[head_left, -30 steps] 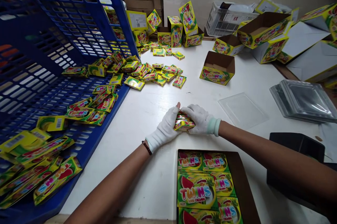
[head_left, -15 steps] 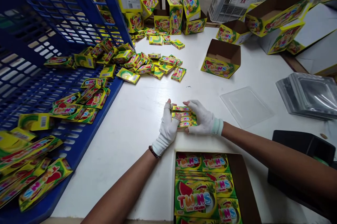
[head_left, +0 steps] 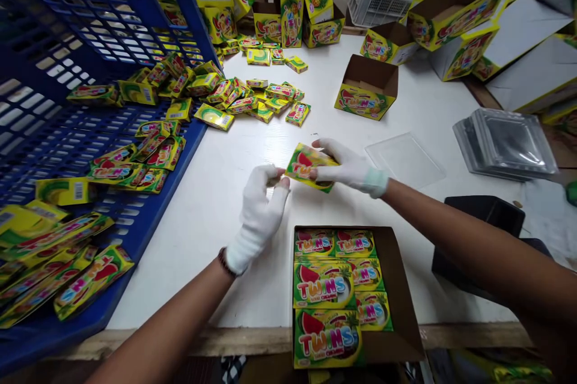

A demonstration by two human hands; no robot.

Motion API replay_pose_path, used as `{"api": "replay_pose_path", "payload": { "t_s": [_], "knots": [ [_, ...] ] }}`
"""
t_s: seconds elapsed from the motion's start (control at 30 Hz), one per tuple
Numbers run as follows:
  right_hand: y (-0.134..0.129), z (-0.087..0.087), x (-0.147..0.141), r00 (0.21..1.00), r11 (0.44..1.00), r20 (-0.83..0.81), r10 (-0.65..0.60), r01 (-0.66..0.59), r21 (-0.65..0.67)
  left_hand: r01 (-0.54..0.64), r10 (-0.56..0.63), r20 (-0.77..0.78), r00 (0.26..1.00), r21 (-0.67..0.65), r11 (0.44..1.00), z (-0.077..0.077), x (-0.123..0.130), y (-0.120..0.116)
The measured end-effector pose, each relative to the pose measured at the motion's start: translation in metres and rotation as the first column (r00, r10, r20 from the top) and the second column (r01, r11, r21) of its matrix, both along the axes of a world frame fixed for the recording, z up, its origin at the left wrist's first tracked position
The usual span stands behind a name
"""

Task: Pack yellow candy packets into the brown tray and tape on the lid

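My right hand (head_left: 345, 166), in a white glove with bare fingertips, grips a stack of yellow-green candy packs (head_left: 311, 167) above the white table, a watermelon picture facing up. My left hand (head_left: 261, 210), gloved the same way, is just left of the packs, thumb and index finger curved toward their left edge; whether it touches them is unclear. Below, near the table's front edge, stands an open brown-walled carton (head_left: 403, 300) with rows of TWINS packs (head_left: 327, 285) filling its left and middle. A strip along its right side holds no packs.
A blue crate (head_left: 148, 216) with loose packs is at the left, and more packs (head_left: 243, 101) spill onto the table. An open display box (head_left: 366, 86), a clear plastic sheet (head_left: 406, 158), stacked clear trays (head_left: 505, 143) and a black holder (head_left: 482, 216) lie to the right.
The packs have been lifted and turned from edge-on to face up, held in my right hand. My left hand has come off their side and moved left. The view has shifted slightly.
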State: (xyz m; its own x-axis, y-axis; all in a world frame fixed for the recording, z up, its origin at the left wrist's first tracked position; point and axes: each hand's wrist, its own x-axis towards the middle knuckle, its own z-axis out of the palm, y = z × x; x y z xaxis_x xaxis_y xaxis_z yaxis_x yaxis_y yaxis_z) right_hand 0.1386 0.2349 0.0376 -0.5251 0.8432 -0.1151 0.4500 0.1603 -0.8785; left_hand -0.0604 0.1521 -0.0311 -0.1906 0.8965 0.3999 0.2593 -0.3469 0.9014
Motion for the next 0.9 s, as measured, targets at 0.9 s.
{"api": "replay_pose_path", "payload": {
  "t_s": [0.9],
  "knots": [
    [-0.090,0.010,0.023,0.855,0.800,0.154,0.495,-0.380,-0.465,0.338,-0.123,-0.695,0.708,0.181,0.924,-0.007,0.035,-0.155]
  ]
}}
